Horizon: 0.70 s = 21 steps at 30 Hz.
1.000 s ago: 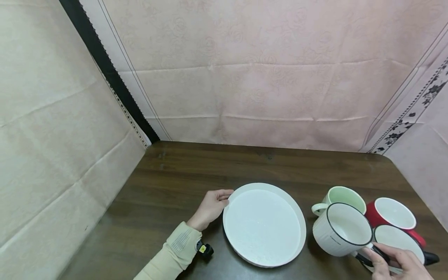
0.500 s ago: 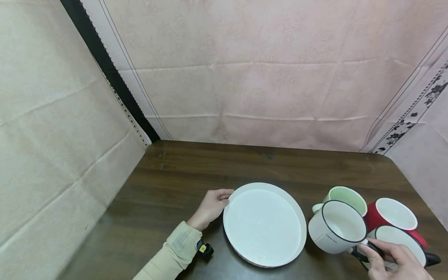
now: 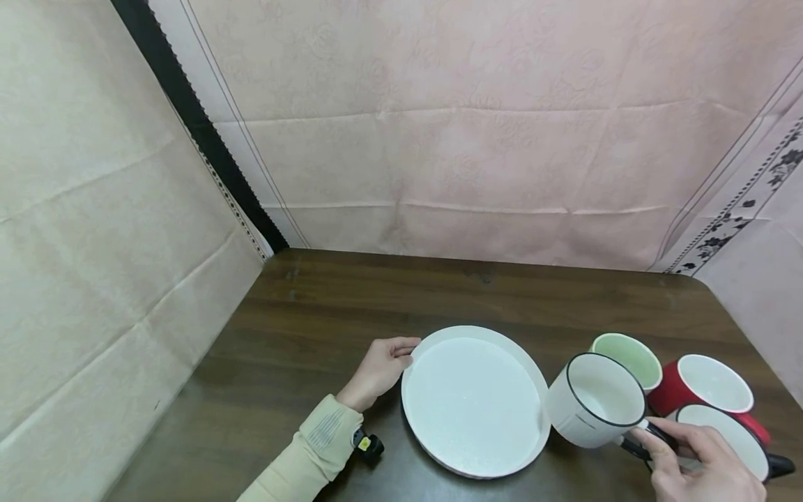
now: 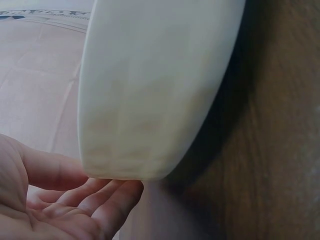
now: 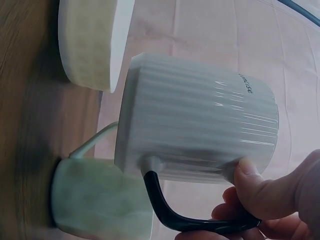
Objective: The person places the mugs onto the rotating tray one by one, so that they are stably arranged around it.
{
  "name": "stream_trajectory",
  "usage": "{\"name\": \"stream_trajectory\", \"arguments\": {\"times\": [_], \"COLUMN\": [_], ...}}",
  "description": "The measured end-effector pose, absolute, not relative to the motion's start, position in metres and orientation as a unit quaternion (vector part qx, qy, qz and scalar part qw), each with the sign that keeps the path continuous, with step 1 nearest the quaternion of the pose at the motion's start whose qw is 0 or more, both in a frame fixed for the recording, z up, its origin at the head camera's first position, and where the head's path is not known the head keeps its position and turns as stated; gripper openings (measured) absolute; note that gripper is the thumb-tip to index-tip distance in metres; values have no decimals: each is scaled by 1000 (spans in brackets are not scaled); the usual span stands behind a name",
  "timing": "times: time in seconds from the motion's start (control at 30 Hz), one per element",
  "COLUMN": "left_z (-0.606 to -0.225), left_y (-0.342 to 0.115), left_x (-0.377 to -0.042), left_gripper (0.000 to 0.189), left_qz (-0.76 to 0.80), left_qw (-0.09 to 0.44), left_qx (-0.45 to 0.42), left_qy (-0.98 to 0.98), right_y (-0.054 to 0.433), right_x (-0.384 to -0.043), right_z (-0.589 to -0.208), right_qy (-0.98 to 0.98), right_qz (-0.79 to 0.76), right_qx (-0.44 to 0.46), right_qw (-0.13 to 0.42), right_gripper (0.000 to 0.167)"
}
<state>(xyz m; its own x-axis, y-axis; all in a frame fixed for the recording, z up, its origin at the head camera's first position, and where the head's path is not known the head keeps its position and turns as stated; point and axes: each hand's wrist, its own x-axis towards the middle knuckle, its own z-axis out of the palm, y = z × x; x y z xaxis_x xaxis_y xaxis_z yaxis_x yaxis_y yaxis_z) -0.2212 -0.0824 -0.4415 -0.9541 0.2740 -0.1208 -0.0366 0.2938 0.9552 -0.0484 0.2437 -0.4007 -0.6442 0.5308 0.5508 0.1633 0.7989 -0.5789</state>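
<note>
A white ribbed mug [image 3: 592, 401] with a dark rim and a black handle is held by my right hand [image 3: 699, 457], fingers and thumb round the handle [image 5: 172, 215]. The mug is tilted and lifted above the table, next to the right edge of a round white tray [image 3: 473, 404]. In the head view its base seems to meet the tray's rim; contact is unclear. At the tray's left edge, my left hand [image 3: 379, 369] touches the patterned side wall [image 4: 145, 115] with nearly straight fingers [image 4: 117, 200].
Right of the tray stand a pale green mug [image 3: 633, 359], a red mug [image 3: 668, 390] with white inside, and a white mug [image 3: 721, 425] with a black handle, partly behind my right hand. Cloth walls [image 3: 439, 160] border the brown wooden table [image 3: 301, 335].
My right hand has carried the white mug left and slightly farther away, up close to the tray. The left hand and tray have stayed in place.
</note>
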Motion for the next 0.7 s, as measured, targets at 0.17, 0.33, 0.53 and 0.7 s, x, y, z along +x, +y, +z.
{"name": "stream_trajectory", "arguments": {"times": [0.17, 0.33, 0.53, 0.7], "left_z": [-440, -439, -441, -443], "left_y": [-82, -82, -81, -81], "left_x": [-220, -220, -221, -223], "left_gripper": [33, 33, 32, 32], "left_qz": [590, 592, 593, 596], "left_qw": [133, 136, 136, 132], "left_qx": [76, 70, 66, 74], "left_qy": [792, 792, 791, 788], "right_y": [241, 240, 239, 239], "right_x": [-50, -51, -52, -56], "right_z": [-399, -399, -399, -396], "right_qy": [-875, -876, -880, -883], "right_qz": [250, 257, 257, 267], "right_qx": [-226, -226, -236, -254], "right_qw": [347, 341, 322, 291], "right_gripper": [26, 26, 28, 28]}}
